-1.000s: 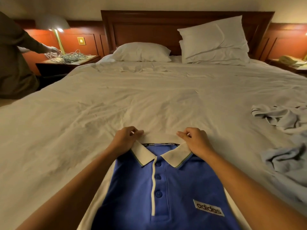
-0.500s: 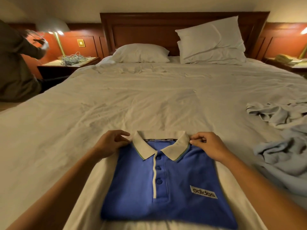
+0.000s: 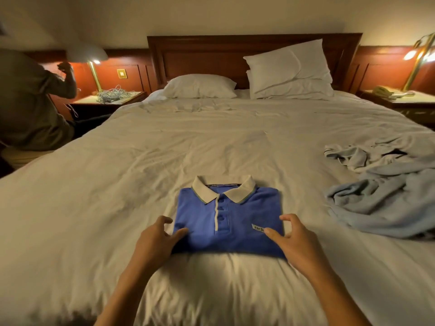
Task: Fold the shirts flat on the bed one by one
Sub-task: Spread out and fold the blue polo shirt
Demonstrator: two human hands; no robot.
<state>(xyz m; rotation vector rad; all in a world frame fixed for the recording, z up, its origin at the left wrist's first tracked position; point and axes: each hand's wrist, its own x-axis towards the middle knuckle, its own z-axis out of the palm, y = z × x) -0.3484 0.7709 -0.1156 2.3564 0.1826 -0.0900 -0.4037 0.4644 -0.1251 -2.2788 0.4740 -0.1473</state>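
Hands come in from the near edge of the white bed [image 3: 113, 189], one at each lower corner of the folded blue polo shirt [image 3: 237, 222]. The left hand [image 3: 154, 242] is loosely spread, thumb lying on the fabric and fingers curved beside the left edge; the right hand [image 3: 297, 243] mirrors it, its thumb over the chest logo. Neither visibly grips the cloth. The shirt lies flat in a neat rectangle at mid-bed, white collar [image 3: 223, 187] pointing away. To the right, well apart, sits a rumpled heap of pale blue garments [image 3: 381, 191]. Farther back, white pillows [image 3: 289, 69] lean on the wooden headboard [image 3: 202, 52] – and at far left another person [image 3: 28, 102] stands by a nightstand [image 3: 131, 96] holding tangled cables [image 3: 113, 94] under a lit lamp [image 3: 94, 60].
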